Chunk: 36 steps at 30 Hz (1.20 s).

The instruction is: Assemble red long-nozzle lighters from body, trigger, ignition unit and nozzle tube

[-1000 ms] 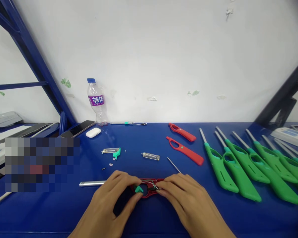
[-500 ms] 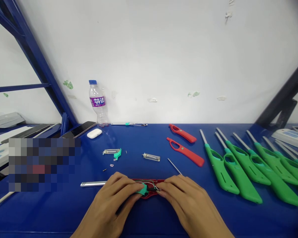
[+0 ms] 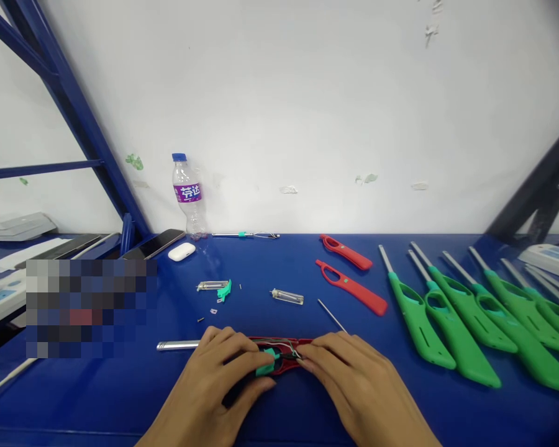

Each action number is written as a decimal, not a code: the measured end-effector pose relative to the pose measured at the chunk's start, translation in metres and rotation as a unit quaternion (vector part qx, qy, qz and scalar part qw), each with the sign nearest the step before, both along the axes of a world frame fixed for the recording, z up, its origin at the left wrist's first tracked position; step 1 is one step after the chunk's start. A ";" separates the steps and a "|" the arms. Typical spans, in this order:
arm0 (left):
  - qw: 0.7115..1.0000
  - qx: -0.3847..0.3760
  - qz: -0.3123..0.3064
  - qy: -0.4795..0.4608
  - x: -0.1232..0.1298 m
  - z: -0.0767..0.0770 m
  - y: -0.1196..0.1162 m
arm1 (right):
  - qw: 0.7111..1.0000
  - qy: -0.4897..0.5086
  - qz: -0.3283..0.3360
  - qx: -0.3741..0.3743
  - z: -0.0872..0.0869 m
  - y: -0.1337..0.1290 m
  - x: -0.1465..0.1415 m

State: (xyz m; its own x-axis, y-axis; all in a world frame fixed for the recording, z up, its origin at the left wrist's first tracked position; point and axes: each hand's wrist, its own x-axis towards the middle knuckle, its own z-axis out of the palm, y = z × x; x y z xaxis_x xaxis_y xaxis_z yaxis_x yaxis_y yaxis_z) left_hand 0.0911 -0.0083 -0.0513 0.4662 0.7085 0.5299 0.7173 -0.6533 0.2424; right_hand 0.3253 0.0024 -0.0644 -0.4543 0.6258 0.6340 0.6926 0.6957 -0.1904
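Note:
An opened red lighter casing [image 3: 297, 367] lies crosswise before me, its metal barrel [image 3: 177, 345] pointing left. Inside show thin wires, a black part [image 3: 286, 356] and a teal trigger [image 3: 266, 362]. My left hand [image 3: 221, 372] is closed over the casing's barrel end; its index finger touches the trigger, while the thumb hangs apart below. With its fingertips, my right hand [image 3: 349, 372] grips the casing's right part around the wires and black part; what exactly is pinched is partly hidden. A thin metal rod [image 3: 331, 315] lies just beyond the right hand.
Beyond lie a clear fuel tank [image 3: 287, 297], another tank [image 3: 213, 285] beside a teal piece [image 3: 224, 290], small screws and two red casing halves [image 3: 354, 288]. Several green lighters [image 3: 419, 323] line the right. A bottle [image 3: 189, 192], white case [image 3: 181, 251] and phone [image 3: 161, 243] stand back left.
My left thumb has come away from the teal trigger and dropped lower, exposing more of it. The right hand keeps its hold. The whole view has shifted slightly.

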 end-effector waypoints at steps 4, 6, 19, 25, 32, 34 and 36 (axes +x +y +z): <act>1.000 -0.001 0.004 -0.012 0.000 0.002 -0.002 | 1.000 -0.007 0.004 0.007 0.001 0.000 0.000; 1.000 0.005 0.003 -0.025 0.000 0.003 -0.001 | 1.000 -0.009 0.000 0.005 0.001 0.000 0.000; 0.998 0.028 0.043 -0.043 -0.001 0.000 0.001 | 1.000 -0.001 0.000 -0.027 0.002 -0.001 0.000; 0.991 0.092 0.087 -0.049 -0.001 -0.003 -0.002 | 1.000 -0.003 -0.007 -0.025 0.003 -0.002 -0.001; 0.995 0.072 0.060 -0.038 -0.001 -0.003 -0.004 | 0.999 0.011 0.008 -0.035 0.004 -0.001 0.000; 0.995 0.070 0.051 -0.041 0.000 -0.003 -0.003 | 0.999 0.016 0.013 -0.030 0.005 -0.001 0.000; 0.995 0.072 0.047 -0.044 0.000 -0.003 -0.002 | 0.999 0.023 0.018 -0.027 0.006 -0.002 0.000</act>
